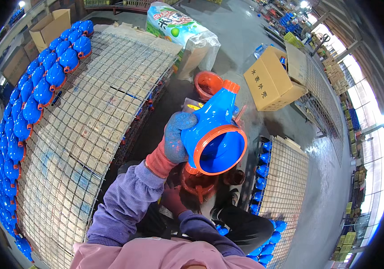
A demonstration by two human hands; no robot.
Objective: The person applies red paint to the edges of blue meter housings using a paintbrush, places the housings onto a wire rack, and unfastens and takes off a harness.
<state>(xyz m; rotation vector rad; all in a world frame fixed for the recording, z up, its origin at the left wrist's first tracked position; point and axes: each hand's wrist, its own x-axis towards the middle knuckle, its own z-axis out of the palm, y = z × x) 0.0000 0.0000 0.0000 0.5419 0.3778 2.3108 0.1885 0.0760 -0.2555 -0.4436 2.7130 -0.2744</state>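
My left hand [178, 136], in a grey-blue glove with a red cuff, grips a blue pump housing [210, 112] by its side. The housing is held up tilted; its wide round opening with an orange-red rim faces me, and its narrow neck with an orange-red end points away. Lower down, my right hand [173, 200], in a dark red glove, is in shadow beside a red paint-smeared bowl [199, 187]. Its fingers are too dark to make out. A dark round can [234, 177] stands right of the bowl.
At left, a wire-mesh rack [84, 107] bears rows of blue housings [31, 110] with red rims. A second mesh rack [288, 175] at right holds more. Beyond are a red bucket [207, 84], a cardboard box [268, 83] and a printed plastic sack [176, 27].
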